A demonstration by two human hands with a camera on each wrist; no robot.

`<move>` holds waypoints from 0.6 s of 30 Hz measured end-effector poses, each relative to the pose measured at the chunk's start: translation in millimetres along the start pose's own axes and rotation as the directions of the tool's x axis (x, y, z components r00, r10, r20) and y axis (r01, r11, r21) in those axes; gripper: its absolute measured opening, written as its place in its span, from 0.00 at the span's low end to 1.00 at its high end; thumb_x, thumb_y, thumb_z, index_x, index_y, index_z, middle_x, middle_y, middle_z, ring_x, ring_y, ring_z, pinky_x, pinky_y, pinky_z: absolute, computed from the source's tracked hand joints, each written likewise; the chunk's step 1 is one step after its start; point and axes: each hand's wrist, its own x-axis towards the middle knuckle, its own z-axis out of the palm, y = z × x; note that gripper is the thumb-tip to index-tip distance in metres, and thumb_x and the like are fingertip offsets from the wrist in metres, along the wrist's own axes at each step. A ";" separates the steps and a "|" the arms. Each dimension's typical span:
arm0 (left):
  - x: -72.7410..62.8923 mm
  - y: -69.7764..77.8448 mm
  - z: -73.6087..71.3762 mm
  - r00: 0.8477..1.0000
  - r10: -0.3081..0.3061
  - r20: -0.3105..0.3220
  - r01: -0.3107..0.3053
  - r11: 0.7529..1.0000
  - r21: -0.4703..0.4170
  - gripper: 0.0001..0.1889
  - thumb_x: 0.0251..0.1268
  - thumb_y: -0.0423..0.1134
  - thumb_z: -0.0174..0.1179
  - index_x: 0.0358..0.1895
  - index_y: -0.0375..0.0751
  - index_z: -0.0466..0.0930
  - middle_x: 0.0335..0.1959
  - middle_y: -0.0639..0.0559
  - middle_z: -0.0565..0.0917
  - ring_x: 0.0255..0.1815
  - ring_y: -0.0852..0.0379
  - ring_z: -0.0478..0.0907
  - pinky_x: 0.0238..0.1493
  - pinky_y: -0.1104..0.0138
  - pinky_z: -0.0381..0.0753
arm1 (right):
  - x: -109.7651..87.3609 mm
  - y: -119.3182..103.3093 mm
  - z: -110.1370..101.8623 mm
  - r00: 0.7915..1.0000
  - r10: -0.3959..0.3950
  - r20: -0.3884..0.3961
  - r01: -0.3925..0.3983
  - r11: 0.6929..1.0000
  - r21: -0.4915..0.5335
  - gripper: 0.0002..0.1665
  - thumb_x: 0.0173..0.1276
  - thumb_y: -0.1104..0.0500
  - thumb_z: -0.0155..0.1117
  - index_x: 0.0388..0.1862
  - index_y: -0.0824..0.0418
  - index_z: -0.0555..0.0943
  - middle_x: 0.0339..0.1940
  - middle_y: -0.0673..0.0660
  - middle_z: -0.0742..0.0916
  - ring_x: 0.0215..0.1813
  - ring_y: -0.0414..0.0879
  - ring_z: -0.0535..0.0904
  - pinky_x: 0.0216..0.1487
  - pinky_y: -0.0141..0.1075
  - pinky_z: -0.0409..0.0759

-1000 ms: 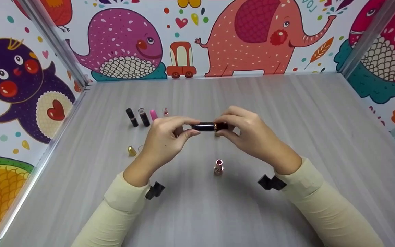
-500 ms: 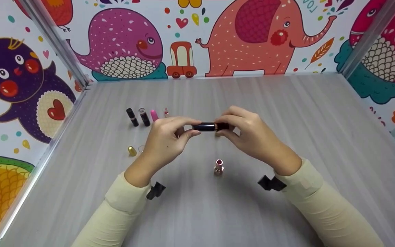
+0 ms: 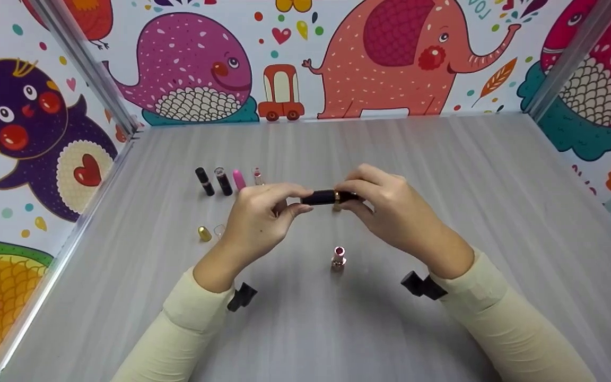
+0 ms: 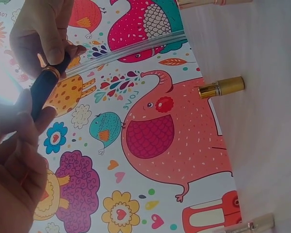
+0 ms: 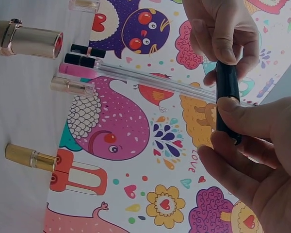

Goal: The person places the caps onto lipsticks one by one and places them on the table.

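Observation:
A black lipstick tube (image 3: 319, 198) with a gold band is held level above the table between both hands. My left hand (image 3: 260, 217) pinches its left end between thumb and fingers. At the other end, beyond the band, my right hand (image 3: 390, 207) grips the tube, and its fingers hide part of it. Below the hands stands a gold lipstick tube (image 4: 223, 87), mostly hidden in the head view. Nearer the person, an uncapped rose-gold lipstick (image 3: 338, 259) stands upright, its dark red top showing.
Behind the left hand stand two black tubes (image 3: 224, 182), a bright pink tube (image 3: 239, 179) and a small tube with a red top (image 3: 258, 176). A gold cap-like piece (image 3: 204, 233) and a clear one (image 3: 219, 230) are by the left wrist. Patterned walls (image 3: 284, 53) enclose the table.
Both hands and the black lipstick tube have shifted slightly right. The gold band has moved right with the right hand, and the tube's shine has gone. The things on the table have stayed put.

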 end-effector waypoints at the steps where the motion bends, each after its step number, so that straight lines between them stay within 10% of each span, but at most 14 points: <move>1: -0.4 0.1 0.1 1.000 -0.001 -0.006 0.001 1.000 0.000 0.09 0.61 0.27 0.77 0.43 0.36 0.92 0.37 0.48 0.93 0.19 0.59 0.74 0.22 0.70 0.75 | 0.0 -0.5 0.4 1.000 -0.002 0.000 0.002 1.000 -0.006 0.10 0.65 0.66 0.80 0.44 0.66 0.90 0.40 0.56 0.86 0.39 0.44 0.87 0.42 0.35 0.88; 18: -0.8 3.6 0.8 1.000 -0.025 0.014 0.025 0.999 0.028 0.07 0.65 0.29 0.75 0.44 0.36 0.91 0.36 0.48 0.93 0.16 0.61 0.69 0.19 0.71 0.70 | -0.4 -1.3 7.6 1.000 -0.013 -0.020 0.012 0.999 -0.041 0.09 0.67 0.64 0.78 0.44 0.67 0.90 0.39 0.58 0.86 0.38 0.47 0.88 0.42 0.35 0.89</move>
